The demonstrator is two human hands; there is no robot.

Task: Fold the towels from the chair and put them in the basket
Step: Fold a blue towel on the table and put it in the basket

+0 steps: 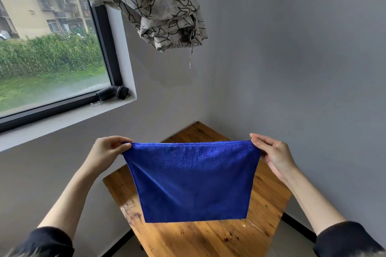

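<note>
A blue towel hangs flat in the air above a wooden table, stretched by its two top corners. My left hand pinches the top left corner. My right hand pinches the top right corner. The towel's lower edge hangs free a little above the tabletop. No chair and no basket are in view.
The table stands in a corner between two grey walls. A window with a sill is at the left, with a dark brush lying on the sill. A patterned curtain is bunched up above.
</note>
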